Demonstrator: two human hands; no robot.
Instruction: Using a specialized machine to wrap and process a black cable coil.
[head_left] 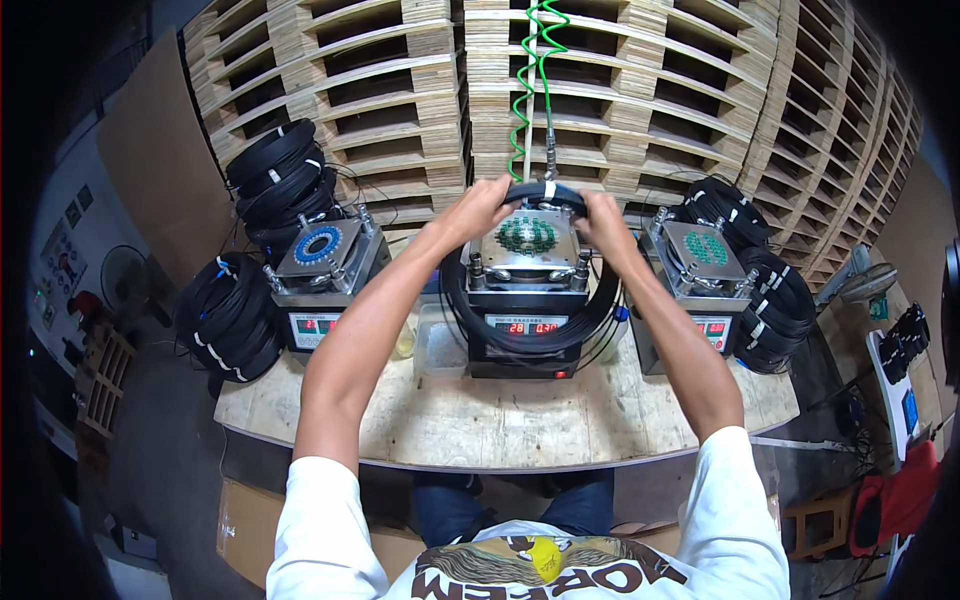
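Note:
A coil of black cable (600, 318) hangs around the middle machine, its lower loop crossing in front of the lit red display. My left hand (486, 207) grips the coil at its far upper left, and my right hand (604, 226) is closed on the far upper right. White ties band the coil at the top, between my hands. Inside the loop, the middle machine's metal top plate (492, 256) carries a cluster of small green pieces (527, 236). Dark posts stand at the plate's front corners. My fingertips are partly hidden by the coil.
A machine with a blue ring (318, 245) stands left, one with green pieces (704, 246) right. Black cable coils (230, 320) flank both. A clear plastic bin (440, 350) sits left of the middle machine. Beyond the wooden table (500, 425), a green spiral hose (521, 105) hangs before stacked pallets (400, 65).

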